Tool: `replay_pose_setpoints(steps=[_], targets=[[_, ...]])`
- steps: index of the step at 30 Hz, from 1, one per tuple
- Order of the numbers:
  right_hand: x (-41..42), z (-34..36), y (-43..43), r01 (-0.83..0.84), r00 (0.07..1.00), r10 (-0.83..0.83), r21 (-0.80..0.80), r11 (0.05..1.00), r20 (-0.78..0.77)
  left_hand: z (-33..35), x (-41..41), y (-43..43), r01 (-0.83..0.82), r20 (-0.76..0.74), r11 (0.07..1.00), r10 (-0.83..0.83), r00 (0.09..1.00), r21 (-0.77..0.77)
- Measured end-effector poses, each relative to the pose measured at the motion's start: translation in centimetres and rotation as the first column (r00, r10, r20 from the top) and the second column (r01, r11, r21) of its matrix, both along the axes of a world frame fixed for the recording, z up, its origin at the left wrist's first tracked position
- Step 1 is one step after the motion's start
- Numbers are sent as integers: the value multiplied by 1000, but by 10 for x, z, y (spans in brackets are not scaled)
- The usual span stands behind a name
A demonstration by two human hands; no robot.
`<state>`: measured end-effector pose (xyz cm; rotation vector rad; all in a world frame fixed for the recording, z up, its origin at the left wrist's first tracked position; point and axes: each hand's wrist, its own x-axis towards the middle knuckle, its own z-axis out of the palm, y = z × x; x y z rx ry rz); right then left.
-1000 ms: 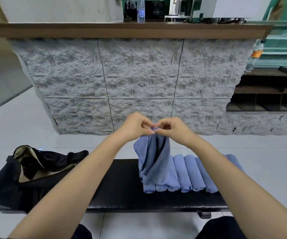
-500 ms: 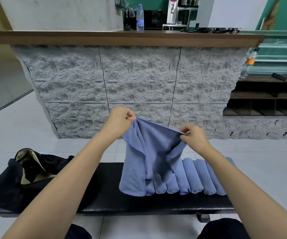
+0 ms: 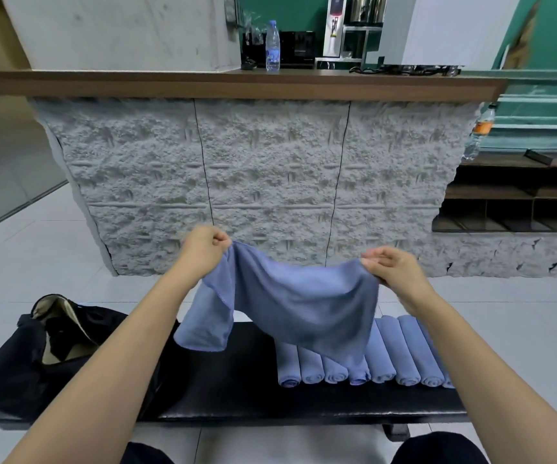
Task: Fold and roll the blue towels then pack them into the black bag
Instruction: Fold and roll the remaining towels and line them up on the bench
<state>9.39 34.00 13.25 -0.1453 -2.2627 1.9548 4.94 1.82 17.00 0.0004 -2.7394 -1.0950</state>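
Blue towel [image 3: 304,306] across half-hidden rolled towels [image 3: 404,356]

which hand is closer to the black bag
Left. The left hand grips a towel corner up and right of the black bag; the right hand pinches the other corner farther right, above the rolled towels.

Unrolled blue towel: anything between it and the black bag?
Nothing visible. Left hand and right hand hold the unrolled blue towel above the bench; the black bag sits open at its left end, only bare bench top between. The rolled towels lie to the right, off that path.
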Motion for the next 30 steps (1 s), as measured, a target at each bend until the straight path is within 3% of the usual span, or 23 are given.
replay_pose_setpoints(steps=[3,6,10,12,17,21,25,30], targets=[[-5,18,-52,-163,969,205,270,949,-135,0,4,29,152,-23,987,-153,988,-48],[-11,28,-93,-184,926,310,456,871,-217,2,16,55,367,-57,927,-372,927,-81],[-11,27,-100,-294,894,420,500,815,-158,3,23,57,462,-84,886,-463,883,-26],[-7,26,-97,-331,907,405,398,855,-115,0,26,52,468,-65,873,-464,884,138],[0,20,-96,-295,948,312,198,935,-62,-9,34,49,305,77,729,-439,895,613],[-3,12,-92,-179,982,179,7,984,-52,-16,38,53,89,126,449,-427,895,889],[1,9,-96,-167,986,165,-81,983,-27,-26,42,65,-107,183,233,-333,925,967],[-5,4,-92,92,996,-91,42,995,-26,-33,41,66,-248,284,185,-206,936,951]])
